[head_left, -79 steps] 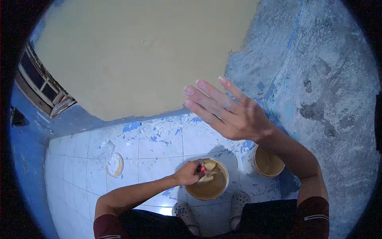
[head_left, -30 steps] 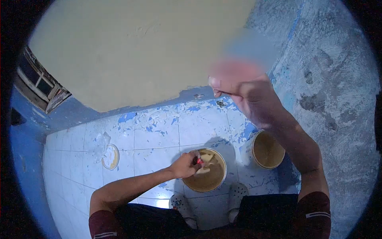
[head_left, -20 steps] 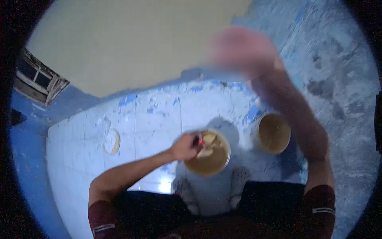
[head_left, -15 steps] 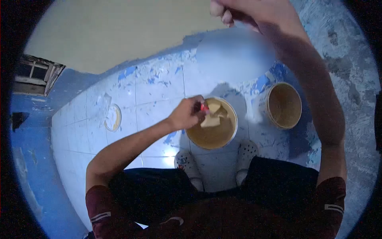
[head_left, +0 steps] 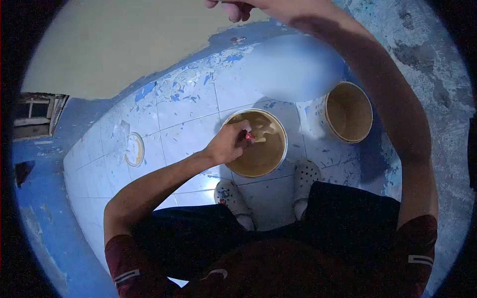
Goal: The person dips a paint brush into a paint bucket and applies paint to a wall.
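My left hand (head_left: 229, 142) is closed on a red-handled tool (head_left: 250, 135), over the near left part of a round bucket (head_left: 284, 149). Inside the bucket is a tan surface, with paler pieces near the tool. What the tool's far end looks like is hard to make out. At the top edge of the view, my right hand (head_left: 243, 9) is raised near the wall, its fingers bent and partly cut off by the frame. Whether it holds anything does not show.
A second bucket (head_left: 349, 112) stands to the right. On the tiled floor (head_left: 194, 131) lie blue and white flakes, and a round lid (head_left: 134, 149) sits at left. A blurred pale patch covers part of the upper middle. My shoes flank the first bucket.
My right hand has moved left along the top of the view. My left hand stays over the bucket with the tool, and the pale pieces inside look shifted. The whole view has shifted slightly.
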{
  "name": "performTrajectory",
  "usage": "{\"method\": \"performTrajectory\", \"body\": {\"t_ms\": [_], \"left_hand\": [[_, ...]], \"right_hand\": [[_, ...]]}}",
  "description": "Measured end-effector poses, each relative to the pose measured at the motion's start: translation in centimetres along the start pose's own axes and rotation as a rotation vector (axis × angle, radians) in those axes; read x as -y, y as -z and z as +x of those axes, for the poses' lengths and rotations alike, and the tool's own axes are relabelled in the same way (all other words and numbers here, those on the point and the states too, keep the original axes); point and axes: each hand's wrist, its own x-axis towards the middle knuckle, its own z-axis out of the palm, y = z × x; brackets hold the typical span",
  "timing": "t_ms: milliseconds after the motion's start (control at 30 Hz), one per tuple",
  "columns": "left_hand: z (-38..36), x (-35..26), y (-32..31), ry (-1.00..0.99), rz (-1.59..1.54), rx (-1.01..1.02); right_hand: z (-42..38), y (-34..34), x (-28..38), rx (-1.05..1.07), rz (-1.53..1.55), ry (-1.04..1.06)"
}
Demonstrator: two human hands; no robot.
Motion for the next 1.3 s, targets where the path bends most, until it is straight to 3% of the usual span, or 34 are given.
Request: {"method": "performTrajectory", "body": {"t_ms": [267,367,433,533,767,833,967,1067,1167,1233,1300], "left_hand": [[0.1,1.3,-1.1,0.017,-0.033,0.015],[0.0,1.1,-1.1,0.064,-0.017,0.019],[0.0,1.3,-1.2,0.103,0.008,0.031],[0.0,1.8,-1.5,0.028,-0.027,0.02],[0.3,1.0,-1.1,0.063,0.019,0.035],[0.3,0.9,-0.9,-0.023,0.031,0.019],[0.3,-0.4,0.7,0.02,-0.015,0.014],[0.5,-0.8,1.9,0.102,-0.167,-0.055],[0.6,-1.2,3.7,0.113,-0.357,-0.164],[0.8,-1.4,4.7,0.125,-0.396,-0.195],[1.0,-1.0,5.5,0.149,-0.417,-0.24]], "right_hand": [[-0.5,1.1,-2.9,0.059,-0.135,-0.069],[-0.5,1.5,-3.8,0.079,-0.067,0.029],[-0.3,1.5,-4.0,0.067,-0.132,-0.043],[-0.4,1.5,-4.0,0.096,-0.142,-0.053],[-0.4,1.4,-4.0,0.089,-0.154,-0.097],[-0.3,1.4,-4.1,0.097,-0.155,-0.086],[-0.6,1.6,-3.8,0.084,-0.101,-0.07],[-0.6,2.5,-4.3,0.289,-0.131,-0.255],[-0.8,1.3,-9.3,0.315,-0.3,-0.092],[-1.1,0.9,-9.9,0.664,-0.315,-0.146],[-1.9,0.1,-10.1,0.743,-0.357,-0.14]]}}
